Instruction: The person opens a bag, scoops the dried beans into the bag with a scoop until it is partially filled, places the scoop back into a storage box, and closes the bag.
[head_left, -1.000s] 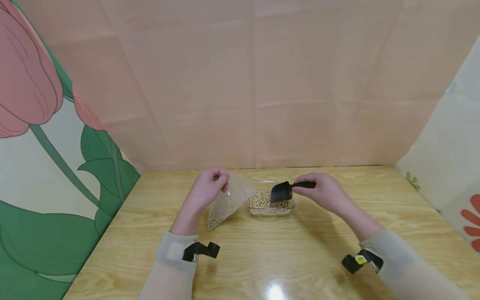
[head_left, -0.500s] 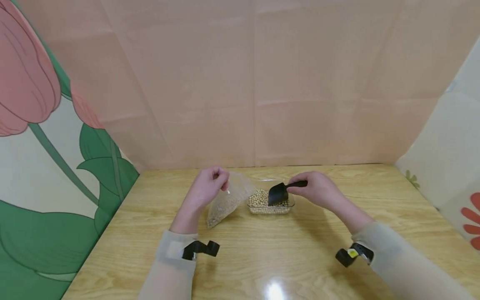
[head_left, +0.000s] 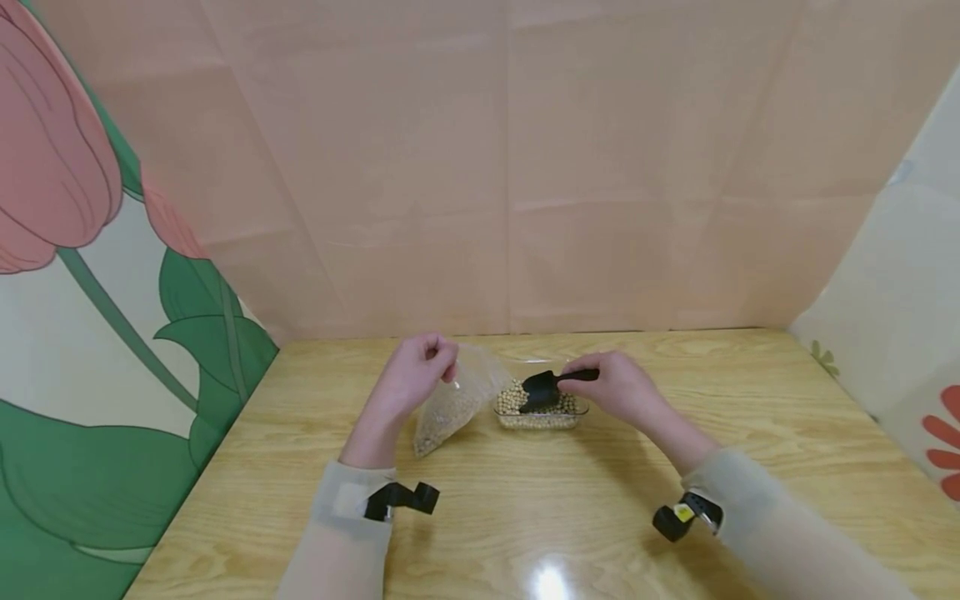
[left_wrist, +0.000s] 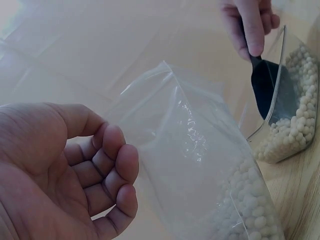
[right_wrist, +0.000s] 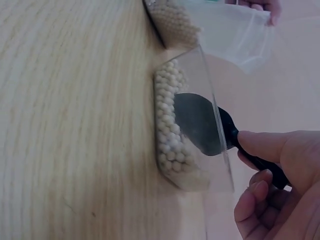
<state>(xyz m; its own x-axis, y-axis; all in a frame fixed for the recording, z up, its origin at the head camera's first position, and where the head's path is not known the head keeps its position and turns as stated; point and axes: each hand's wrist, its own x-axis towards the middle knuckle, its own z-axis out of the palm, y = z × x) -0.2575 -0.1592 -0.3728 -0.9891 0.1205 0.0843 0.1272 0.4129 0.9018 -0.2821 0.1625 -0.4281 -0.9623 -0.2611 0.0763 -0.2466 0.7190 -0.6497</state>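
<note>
My left hand (head_left: 414,377) pinches the top edge of a clear plastic bag (head_left: 456,404), which hangs with pale round beans gathered in its lower part. In the left wrist view the bag (left_wrist: 190,145) spreads out just beyond the curled fingers. Right of it stands a clear rectangular container (head_left: 538,423) partly filled with similar beans (right_wrist: 167,115). My right hand (head_left: 617,385) grips a black scoop (head_left: 542,392) by its handle, thumb along the top. The scoop's blade (right_wrist: 200,122) is down inside the container, its tip against the beans.
The wooden table (head_left: 480,508) carries the bag and container near its back edge. A pink cloth backdrop (head_left: 510,183) rises behind it, with a flower-printed panel (head_left: 97,333) on the left and a pale one (head_left: 892,317) on the right. Both wrists wear small black cameras.
My right hand and the scoop have moved left across the container, and the blade has shifted leftward among the beans. The left hand and the bag have stayed put.
</note>
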